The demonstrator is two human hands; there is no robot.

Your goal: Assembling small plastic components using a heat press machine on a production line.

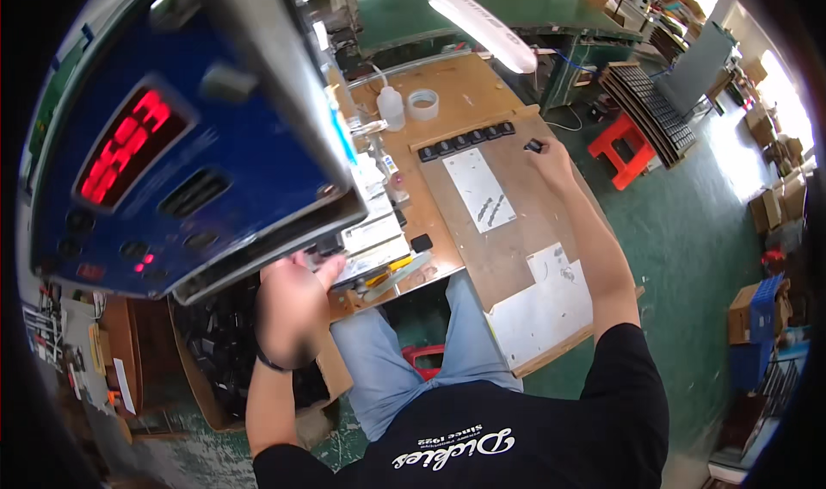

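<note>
At the right end of a wooden board [516, 179], my right hand [552, 164] is closed on a small black plastic part [534, 146]. Just left of it, several similar black parts [465, 140] stand in a row along a wooden strip. My left hand [292, 308] is at the metal fixture [372, 248] under a blue machine panel [172, 188] with a red lit display. Its fingers look bent together beside a dark piece at the fixture; the palm is blurred, and what they hold is unclear. Another black piece [421, 244] lies at the fixture's right edge.
A cardboard box [335, 364] of black parts stands below my left arm. White sheets [477, 188] lie on the board. Behind are a squeeze bottle [391, 108] and a tape roll [422, 104]. A red stool [621, 151] and a leaning rack [647, 106] stand to the right.
</note>
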